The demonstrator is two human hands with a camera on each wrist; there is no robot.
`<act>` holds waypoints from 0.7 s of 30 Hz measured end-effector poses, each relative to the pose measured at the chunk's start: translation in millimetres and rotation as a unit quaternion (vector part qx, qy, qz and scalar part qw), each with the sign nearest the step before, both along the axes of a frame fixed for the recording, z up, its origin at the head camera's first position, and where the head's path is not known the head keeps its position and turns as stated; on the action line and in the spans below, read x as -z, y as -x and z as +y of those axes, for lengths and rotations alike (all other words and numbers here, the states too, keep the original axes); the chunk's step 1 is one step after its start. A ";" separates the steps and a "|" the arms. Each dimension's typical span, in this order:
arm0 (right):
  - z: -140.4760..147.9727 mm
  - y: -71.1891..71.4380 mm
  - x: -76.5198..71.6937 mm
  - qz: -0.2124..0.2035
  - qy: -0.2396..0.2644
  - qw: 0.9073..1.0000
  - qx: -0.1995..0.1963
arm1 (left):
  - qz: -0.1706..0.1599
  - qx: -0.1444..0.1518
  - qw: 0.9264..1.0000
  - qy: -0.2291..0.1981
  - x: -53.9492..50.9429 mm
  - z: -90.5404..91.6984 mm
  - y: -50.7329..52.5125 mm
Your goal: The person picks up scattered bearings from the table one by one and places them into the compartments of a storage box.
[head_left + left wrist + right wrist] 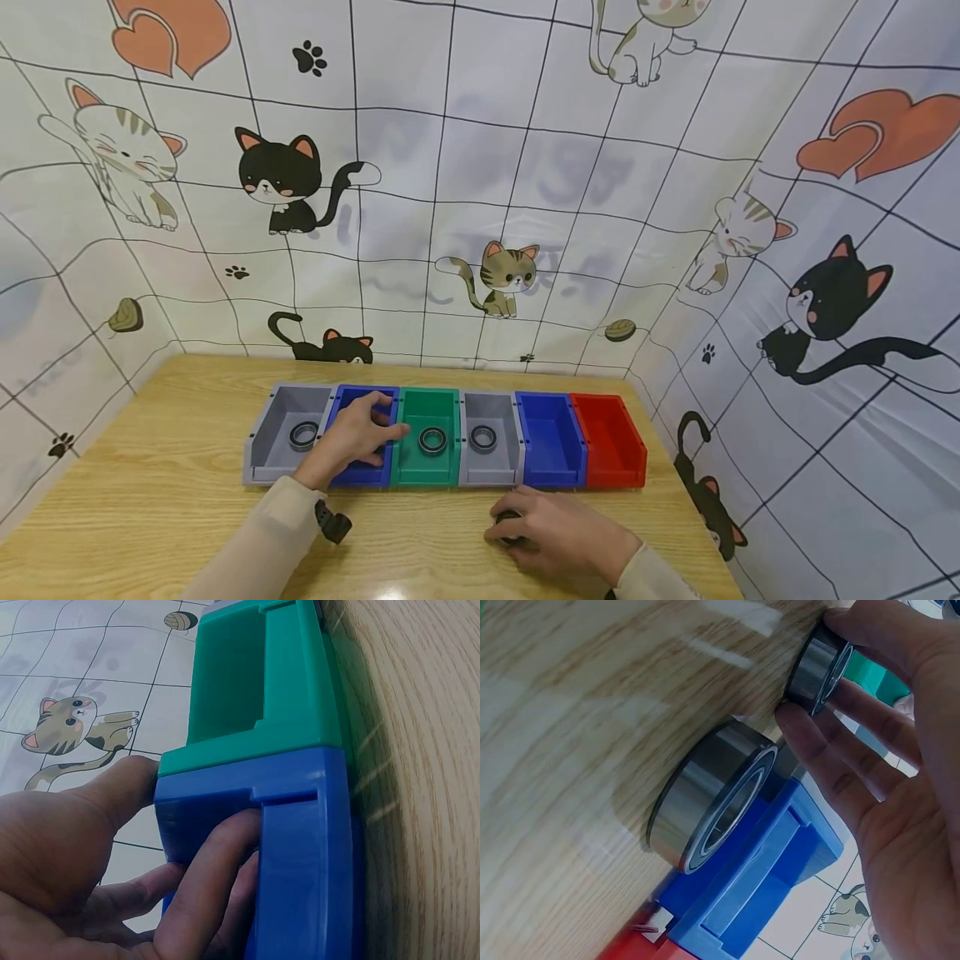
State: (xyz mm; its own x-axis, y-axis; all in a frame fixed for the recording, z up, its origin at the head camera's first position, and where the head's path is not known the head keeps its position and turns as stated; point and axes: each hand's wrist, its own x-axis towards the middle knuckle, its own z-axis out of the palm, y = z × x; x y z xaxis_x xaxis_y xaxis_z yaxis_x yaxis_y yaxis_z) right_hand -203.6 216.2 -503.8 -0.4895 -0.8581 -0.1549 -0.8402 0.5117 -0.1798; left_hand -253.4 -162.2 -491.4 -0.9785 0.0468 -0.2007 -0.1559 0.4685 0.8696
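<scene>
My left hand (356, 433) reaches into the left blue bin (345, 477), fingers spread and the thumb by the rim shared with the green bin (408, 408). Nothing shows between its fingers; they hide much of the bin's floor. In the left wrist view, the fingers (214, 877) bend over the blue bin's front wall. My right hand (566, 533), in front of the bins, pinches a small ball bearing (821, 667) between thumb and fingertips at the tabletop. A larger bearing (712, 799) stands beside it in the right wrist view; my hand hides it from the head view.
A row of bins crosses the wooden table (150, 467). Single bearings lie in the left grey bin (303, 435), the green bin and the right grey bin (483, 438). A second blue bin (551, 437) and a red bin (609, 437) end the row. A cat-printed curtain (405, 250) stands behind.
</scene>
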 end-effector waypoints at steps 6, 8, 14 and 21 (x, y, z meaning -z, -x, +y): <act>-1.3 -0.9 -2.7 -0.010 -0.003 1.000 0.006 | 0.002 0.000 1.000 -0.001 -1.1 0.4 -0.4; -1.5 -0.8 -2.8 -0.011 -0.004 1.000 0.006 | 0.001 0.000 1.000 -0.002 -1.4 0.6 -0.8; -1.1 -0.2 -4.1 -0.012 -0.007 1.000 0.005 | 0.004 0.000 1.000 -0.001 0.2 0.5 -0.7; -0.7 0.6 -6.0 -0.030 -0.007 0.999 0.021 | 0.010 0.001 1.000 0.002 1.1 0.2 0.4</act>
